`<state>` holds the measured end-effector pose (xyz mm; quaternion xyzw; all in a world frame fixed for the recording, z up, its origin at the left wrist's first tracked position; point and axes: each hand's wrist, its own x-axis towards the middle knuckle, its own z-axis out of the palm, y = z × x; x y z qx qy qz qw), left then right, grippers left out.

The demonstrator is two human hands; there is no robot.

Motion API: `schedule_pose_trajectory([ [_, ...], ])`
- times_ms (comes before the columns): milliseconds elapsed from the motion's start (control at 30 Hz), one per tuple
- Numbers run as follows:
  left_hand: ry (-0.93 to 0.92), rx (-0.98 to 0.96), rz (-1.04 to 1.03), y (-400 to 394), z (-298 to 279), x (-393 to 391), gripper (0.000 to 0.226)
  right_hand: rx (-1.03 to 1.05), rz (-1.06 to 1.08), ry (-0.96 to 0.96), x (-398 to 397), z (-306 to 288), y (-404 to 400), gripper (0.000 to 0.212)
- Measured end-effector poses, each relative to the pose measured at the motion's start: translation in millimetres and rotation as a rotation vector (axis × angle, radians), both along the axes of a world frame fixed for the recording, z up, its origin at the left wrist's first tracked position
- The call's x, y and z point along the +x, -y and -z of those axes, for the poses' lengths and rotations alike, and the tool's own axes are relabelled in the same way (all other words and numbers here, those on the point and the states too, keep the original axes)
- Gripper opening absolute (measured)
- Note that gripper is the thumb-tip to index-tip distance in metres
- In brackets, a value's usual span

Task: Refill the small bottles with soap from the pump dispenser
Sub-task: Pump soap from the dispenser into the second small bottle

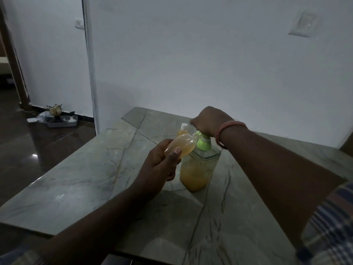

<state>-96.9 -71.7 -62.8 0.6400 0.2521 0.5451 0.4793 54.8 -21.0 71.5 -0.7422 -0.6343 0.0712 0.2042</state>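
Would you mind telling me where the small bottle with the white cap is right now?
In the head view, the capped small bottle stands on the stone table, behind the pump dispenser and beside the right hand.

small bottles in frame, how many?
2. One small bottle is tilted in the left hand, its mouth at the pump dispenser spout. The capped bottle stands on the table behind. The dispenser and right hand may hide more.

A home room: marble-topped table (80, 180) against a plain white wall (191, 64), wall switch (78, 22), dark polished floor (38, 150).
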Motion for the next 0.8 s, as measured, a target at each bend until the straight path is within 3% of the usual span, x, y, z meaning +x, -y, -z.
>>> schedule_pose_trajectory([
  [167,-0.002,0.003,0.002,-2,1,-1,0.035,0.124,0.051,-0.024,3,10,-7,0.029],
  [400,0.011,-0.006,0.013,3,0,0,0.037,0.016,-0.017,0.11,-5,-4,4,0.028],
  [500,0.01,0.008,0.008,0,1,-1,0.04,0.112,0.013,0.064,0,5,-3,0.025],
  [600,-0.001,0.023,0.008,2,-1,-1,0.047,0.08,0.052,0.028,0,9,-5,0.023],
  [700,-0.024,0.017,-0.002,3,0,0,0.038,0.001,0.01,0.025,0,1,-2,0.029],
  [800,-0.024,0.016,-0.007,1,-1,0,0.036,0.06,0.004,0.011,3,2,-5,0.03],
])
